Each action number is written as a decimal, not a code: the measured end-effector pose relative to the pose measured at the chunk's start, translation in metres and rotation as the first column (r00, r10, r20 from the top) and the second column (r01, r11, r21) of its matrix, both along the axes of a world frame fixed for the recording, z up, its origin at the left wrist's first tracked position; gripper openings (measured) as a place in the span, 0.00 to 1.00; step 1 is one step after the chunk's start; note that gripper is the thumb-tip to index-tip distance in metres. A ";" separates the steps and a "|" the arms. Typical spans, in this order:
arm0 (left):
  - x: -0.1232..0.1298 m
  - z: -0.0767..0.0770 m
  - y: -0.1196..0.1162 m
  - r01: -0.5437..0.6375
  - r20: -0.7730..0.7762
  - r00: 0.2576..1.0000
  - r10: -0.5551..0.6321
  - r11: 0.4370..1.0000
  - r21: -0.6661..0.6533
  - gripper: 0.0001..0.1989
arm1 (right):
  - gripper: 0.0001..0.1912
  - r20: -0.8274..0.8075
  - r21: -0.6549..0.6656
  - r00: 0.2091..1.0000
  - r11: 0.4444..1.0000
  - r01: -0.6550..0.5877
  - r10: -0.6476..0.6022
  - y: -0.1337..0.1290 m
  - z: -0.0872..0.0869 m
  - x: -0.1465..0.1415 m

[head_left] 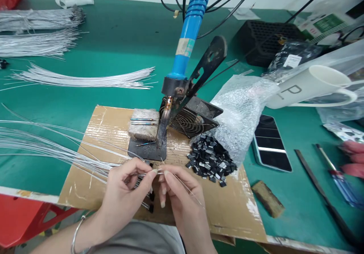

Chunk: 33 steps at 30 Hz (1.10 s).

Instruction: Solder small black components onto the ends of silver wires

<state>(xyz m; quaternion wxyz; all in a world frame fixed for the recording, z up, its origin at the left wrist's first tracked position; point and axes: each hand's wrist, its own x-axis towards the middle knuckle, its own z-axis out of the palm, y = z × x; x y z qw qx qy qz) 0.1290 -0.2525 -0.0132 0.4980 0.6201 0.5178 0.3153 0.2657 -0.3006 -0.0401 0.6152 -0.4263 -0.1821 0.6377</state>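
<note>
Over the cardboard sheet (pixel 233 212), my left hand (pixel 125 193) and my right hand (pixel 184 197) meet at their fingertips. Thumb and forefinger of my left hand pinch a thin white wire, whose end is mostly hidden by the fingers. My right hand pinches a fine silvery wire (pixel 187 187) that trails back across its fingers. Beneath my left hand lie white wires (pixel 85 159) with small black connectors (pixel 150 207) at their ends, partly covered. Just beyond the fingertips stands a blue-handled soldering iron (pixel 184 38), tip downward in a black bracket.
A pale block (pixel 144 125) with thin metal rods, a small black fan (pixel 187 121) and a pile of black pieces (pixel 212 159) surround the iron. Rightward lie bubble wrap (pixel 236 102), a phone (pixel 271 144), a mug (pixel 309 87) and a file (pixel 315 185). Wire bundles (pixel 85 80) lie left.
</note>
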 end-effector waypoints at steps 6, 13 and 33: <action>0.000 0.001 0.000 0.003 0.015 1.000 -0.003 1.000 -0.003 0.14 | 0.08 0.025 -0.017 1.000 1.000 -0.006 0.006 0.003 0.000 0.000; -0.001 0.002 -0.001 0.037 -0.030 0.999 -0.035 0.996 0.079 0.13 | 0.09 -0.062 -0.035 0.998 0.999 -0.017 0.015 0.005 0.003 0.002; -0.001 0.000 -0.002 -0.024 0.017 1.000 0.022 0.994 0.109 0.12 | 0.12 -0.074 -0.058 0.997 0.998 -0.025 0.020 0.010 0.006 0.002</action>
